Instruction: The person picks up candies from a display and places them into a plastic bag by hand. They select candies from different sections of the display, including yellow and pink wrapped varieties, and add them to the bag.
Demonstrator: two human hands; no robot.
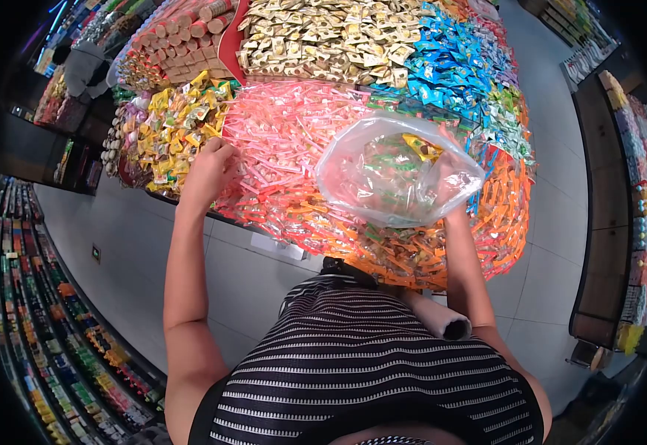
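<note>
My right hand (451, 178) holds a clear plastic bag (338, 174) with its mouth spread wide. The bag's film partly veils the fingers. A yellow-wrapped candy (421, 146) shows inside the bag. My left hand (213, 172) is at the border between the yellow-wrapped candies (167, 133) and the pink-wrapped candies (286, 126). Its fingers are curled together and point down into the pile; whether a candy is between them is hidden. Orange-wrapped candies (497, 208) lie under and to the right of the bag.
Cream-gold packets (323, 37) and blue packets (449, 63) fill the back of the display, with stacked brown-red rolls (182, 37) at back left. A red divider (232, 44) stands between sections. Stocked shelves (49, 319) line the left; another shelf (612, 200) stands right. A roll (442, 319) sits near my waist.
</note>
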